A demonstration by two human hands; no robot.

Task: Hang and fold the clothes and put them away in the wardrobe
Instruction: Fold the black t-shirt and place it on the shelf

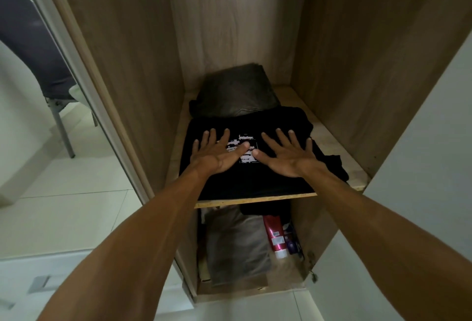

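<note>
Your left hand [217, 153] and right hand [286, 153] lie flat, fingers spread toward twelve o'clock, pressing the folded black shirt [255, 180] on the wardrobe shelf [334, 157].

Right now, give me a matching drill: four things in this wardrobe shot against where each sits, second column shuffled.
Things:
1. black shirt
2. dark grey garment
3. red bottle
4. chair

Places:
A. back of the shelf
B. outside the wardrobe, to its left
C. front of the shelf, under the left hand and right hand
D. compartment below the shelf

Pairs: 1-C, 2-A, 3-D, 4-B
</note>
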